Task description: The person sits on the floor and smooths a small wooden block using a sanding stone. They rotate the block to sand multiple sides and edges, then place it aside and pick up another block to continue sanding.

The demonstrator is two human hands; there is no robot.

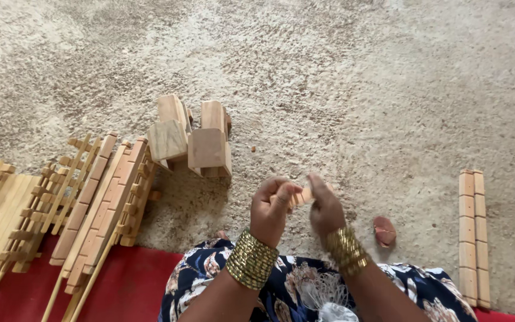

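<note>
My left hand (272,209) and my right hand (324,209) are raised together over my lap, low in the middle of the view. Between their fingertips they pinch a small pale wooden piece (302,195). Both wrists carry stacks of gold bangles. Two chunky wooden blocks (189,140) stand on the rough beige floor just beyond and left of my hands.
Several notched wooden slats and ladder-like frames (99,203) lie stacked at the left, partly on a red mat (132,286). Two long notched strips (473,235) lie at the right. A reddish stone (384,231) rests near my right wrist. My lap is covered by dark floral cloth (305,286).
</note>
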